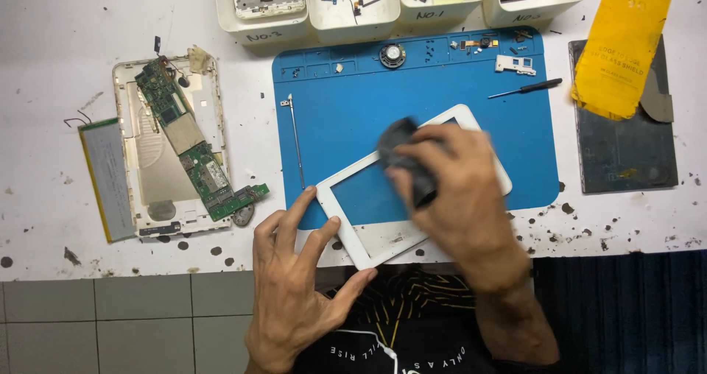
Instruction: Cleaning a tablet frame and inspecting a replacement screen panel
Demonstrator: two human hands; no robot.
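Under our fingers, on the near edge of the blue mat [515,124], lies one white tablet frame [353,219], its long axis running from near-left to far-right. Our left hand [294,286] has its fingers spread, tips pressing the frame's near-left corner. Our right hand [456,197], closer to the frame's middle, has its fingers curled tight around one dark cloth [409,160], blurred, laid on the glass. Left of the left fingers: one opened tablet shell [147,168] with one green circuit board [195,160], one flat battery [107,175]. Beyond the right fingers: one screwdriver [526,88], four white bins [353,17].
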